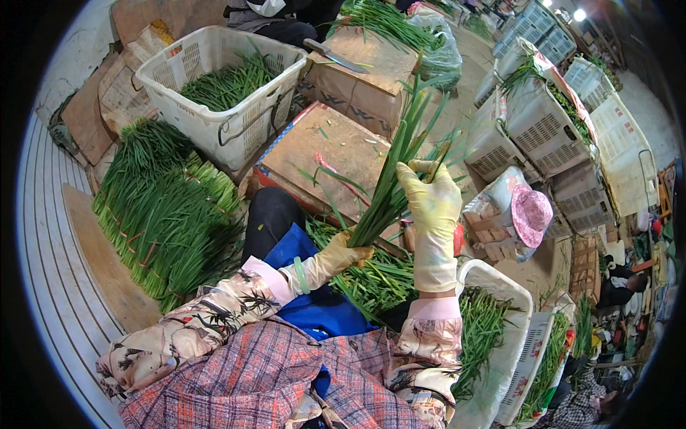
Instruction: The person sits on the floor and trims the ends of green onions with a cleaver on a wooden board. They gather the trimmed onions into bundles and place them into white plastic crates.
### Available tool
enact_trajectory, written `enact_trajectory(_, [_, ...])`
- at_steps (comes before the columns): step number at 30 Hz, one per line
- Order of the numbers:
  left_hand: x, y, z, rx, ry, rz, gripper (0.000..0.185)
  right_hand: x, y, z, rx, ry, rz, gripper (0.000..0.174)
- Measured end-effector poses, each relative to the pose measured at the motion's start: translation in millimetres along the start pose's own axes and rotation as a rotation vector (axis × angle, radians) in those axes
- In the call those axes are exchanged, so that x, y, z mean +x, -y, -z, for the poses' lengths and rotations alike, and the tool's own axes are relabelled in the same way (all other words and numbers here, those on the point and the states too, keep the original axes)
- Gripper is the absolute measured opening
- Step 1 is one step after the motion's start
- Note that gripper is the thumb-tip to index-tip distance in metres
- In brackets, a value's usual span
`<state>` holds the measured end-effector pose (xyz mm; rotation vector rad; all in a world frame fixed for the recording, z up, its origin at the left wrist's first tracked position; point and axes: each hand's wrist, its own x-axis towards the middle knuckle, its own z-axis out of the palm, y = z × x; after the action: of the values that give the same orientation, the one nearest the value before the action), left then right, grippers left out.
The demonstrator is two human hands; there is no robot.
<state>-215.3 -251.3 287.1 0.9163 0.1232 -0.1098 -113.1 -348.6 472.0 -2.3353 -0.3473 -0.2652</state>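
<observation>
My left hand [343,254], in a stained glove with a green bangle at the wrist, is closed around the lower part of a bunch of Chinese chives [387,185]. The bunch tilts up and to the right over my lap. At its upper right side, my right hand [431,195], in a pale yellow rubber glove, pinches a few leaves between thumb and fingers. Loose green leaves [370,279] lie below both hands. Just beyond them is a worn cardboard box [321,150] with leaf scraps and a pink tie [343,179] on top.
Tied chive bundles [171,214] are stacked at left. A white plastic crate [220,80] holding greens stands behind them. A knife [337,56] lies on another box [370,43]. At right are a crate of leaves [522,311], stacked crates [546,128] and a pink hat [530,214]. Other people sit farther off.
</observation>
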Motion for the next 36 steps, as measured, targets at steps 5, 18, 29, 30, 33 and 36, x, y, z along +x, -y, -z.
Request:
enact_trajectory(5, [-1, 1, -1, -0.001, 0.004, -0.017, 0.021, 2, 8, 2, -0.056, 0.105, 0.009, 0.038])
enact_trajectory(18, [-16, -41, -22, -0.179, 0.074, 0.108, 0.008, -5, -13, -11, 0.688, -0.025, -0.103, 0.020])
enact_trajectory(29, [7, -56, 2, -0.323, 0.053, 0.045, 0.028, -92, -39, 23, 1.463, 0.445, -0.213, 0.031])
enact_trajectory(30, [9, -56, 7, -0.309, 0.001, 0.063, 0.032, -102, -37, 36, 1.719, 0.471, -0.330, 0.029])
enact_trajectory(33, [11, -59, 18, -0.214, 0.049, -0.060, 0.037, -127, -42, 78, 1.471, 0.469, -0.120, 0.026])
enact_trajectory(36, [10, -64, 22, 0.053, 0.049, -0.081, 0.038, -128, -65, 81, 0.441, 0.570, -0.263, 0.030])
